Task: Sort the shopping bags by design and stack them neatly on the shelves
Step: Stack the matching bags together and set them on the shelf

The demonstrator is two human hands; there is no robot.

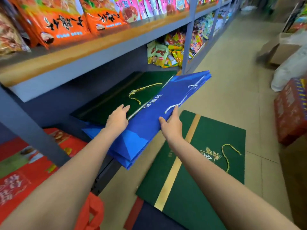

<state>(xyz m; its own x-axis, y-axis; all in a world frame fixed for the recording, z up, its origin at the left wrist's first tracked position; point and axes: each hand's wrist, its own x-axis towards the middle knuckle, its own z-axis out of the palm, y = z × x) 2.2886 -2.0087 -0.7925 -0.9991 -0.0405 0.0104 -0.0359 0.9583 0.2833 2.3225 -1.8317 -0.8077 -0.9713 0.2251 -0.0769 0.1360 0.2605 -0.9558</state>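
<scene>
A flat stack of blue shopping bags (pixel 149 117) with white cord handles is held tilted at the edge of the lower shelf. My right hand (pixel 172 125) grips its near right edge, thumb on top. My left hand (pixel 118 118) rests with straight fingers on the stack's left edge, next to the dark green bags (pixel 116 97) with gold cord that lie flat on the shelf. Another green bag (pixel 191 180) with a gold stripe and gold handle lies on the floor below my right arm. Red bags (pixel 25 171) lie in the shelf bay at the left.
A grey shelf post (pixel 29 128) slants between the red bags and the green ones. Orange and pink snack packs (pixel 66 25) fill the wooden shelf above. A red box (pixel 290 113) and cardboard boxes (pixel 282 47) stand along the right of the tiled aisle.
</scene>
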